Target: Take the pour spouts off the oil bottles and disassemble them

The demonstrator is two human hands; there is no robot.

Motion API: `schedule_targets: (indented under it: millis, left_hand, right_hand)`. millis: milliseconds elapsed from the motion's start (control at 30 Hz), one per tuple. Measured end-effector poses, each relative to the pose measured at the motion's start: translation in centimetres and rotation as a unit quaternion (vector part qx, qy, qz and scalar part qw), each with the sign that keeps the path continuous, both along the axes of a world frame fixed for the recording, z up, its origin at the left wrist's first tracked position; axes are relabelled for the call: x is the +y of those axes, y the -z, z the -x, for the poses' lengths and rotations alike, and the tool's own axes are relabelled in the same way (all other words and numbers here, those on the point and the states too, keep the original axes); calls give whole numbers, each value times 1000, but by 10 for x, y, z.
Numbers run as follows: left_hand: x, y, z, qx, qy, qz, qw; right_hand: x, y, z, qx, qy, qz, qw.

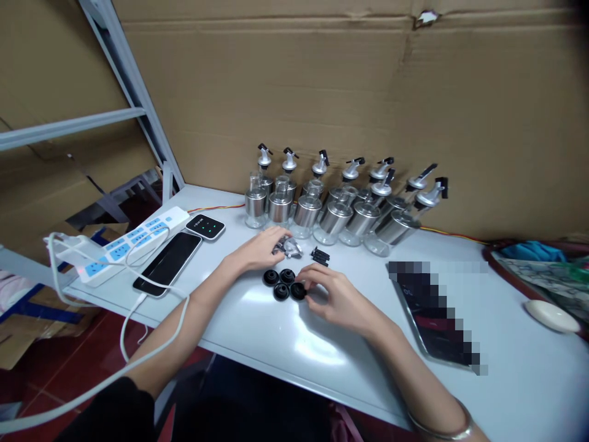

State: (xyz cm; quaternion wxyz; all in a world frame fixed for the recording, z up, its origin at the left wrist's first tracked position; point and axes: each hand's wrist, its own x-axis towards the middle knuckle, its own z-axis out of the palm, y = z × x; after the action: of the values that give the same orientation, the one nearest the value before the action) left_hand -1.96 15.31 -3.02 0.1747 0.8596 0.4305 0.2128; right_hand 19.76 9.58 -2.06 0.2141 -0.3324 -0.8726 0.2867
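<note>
My right hand (339, 299) curves half-open by a black cap (298, 291), probably light, rubbery, rim-pinchable at three o'clock; left hand (261, 250), eleven o'clock: can't tell

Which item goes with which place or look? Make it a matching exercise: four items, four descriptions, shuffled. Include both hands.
Column one
1. Left hand
2. Right hand
3. Power strip
4. Smartphone beside the strip

Column two
A. Black screen, white cable at its near end
B. Fingers at one of four round black caps
C. By the small silver parts, left of the other hand
D. White, with blue socket panels

Pairs: 1-C, 2-B, 3-D, 4-A
</note>
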Motion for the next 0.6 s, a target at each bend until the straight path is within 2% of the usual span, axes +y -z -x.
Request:
schedule_targets:
  millis: [133,300,467,600]
  left_hand:
    - [0,3,-3,8,6,-5,1000]
    - [-1,5,-4,28,-19,-17,999]
    - [1,6,-3,48,-36,-37,998]
    - [-3,-3,-9,15,-45,-105,993]
  right_hand:
    - [4,7,0,27,1,3,1000]
    - [6,11,1,27,0,-18,999]
    - [1,2,1,21,16,-33,999]
    - [-1,-7,-1,56,41,-77,995]
